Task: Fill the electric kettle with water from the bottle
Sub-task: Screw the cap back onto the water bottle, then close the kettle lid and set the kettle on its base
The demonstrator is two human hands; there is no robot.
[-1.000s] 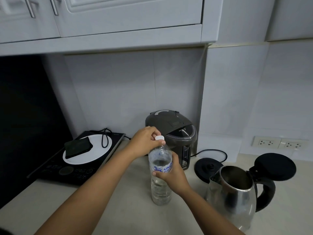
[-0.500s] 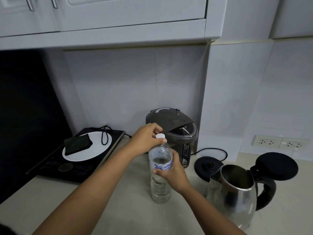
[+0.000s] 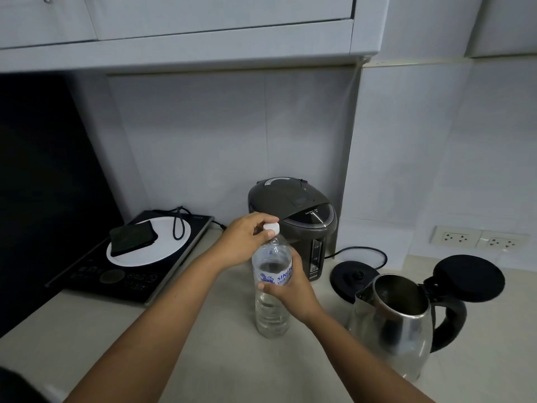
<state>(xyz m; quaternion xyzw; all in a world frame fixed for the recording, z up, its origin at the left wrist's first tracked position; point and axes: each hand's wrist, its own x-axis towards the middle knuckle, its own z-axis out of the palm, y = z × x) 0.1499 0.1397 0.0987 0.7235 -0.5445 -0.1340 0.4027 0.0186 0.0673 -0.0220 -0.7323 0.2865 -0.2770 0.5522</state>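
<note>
A clear plastic water bottle (image 3: 271, 309) with a blue-lettered label stands upright on the pale counter. Its white cap (image 3: 271, 227) is pinched between the fingers of my left hand (image 3: 247, 239). My right hand (image 3: 290, 289) is wrapped around the bottle's middle from the right side. To the right stands the steel electric kettle (image 3: 392, 324), off its base, with its black lid (image 3: 469, 277) flipped open and its black handle facing right. The kettle's inside looks dark; I cannot tell whether it holds water.
The kettle's round black base (image 3: 348, 276) with its cord lies behind the kettle. A dark hot-water dispenser (image 3: 293, 219) stands against the wall. An induction hob (image 3: 130, 257) at left carries a dark wallet and cable. Wall sockets (image 3: 479, 237) are at right.
My left fingers have shifted slightly around the cap, as in turning it. The bottle, my right hand and the kettle stay in place; the camera has tilted a little.
</note>
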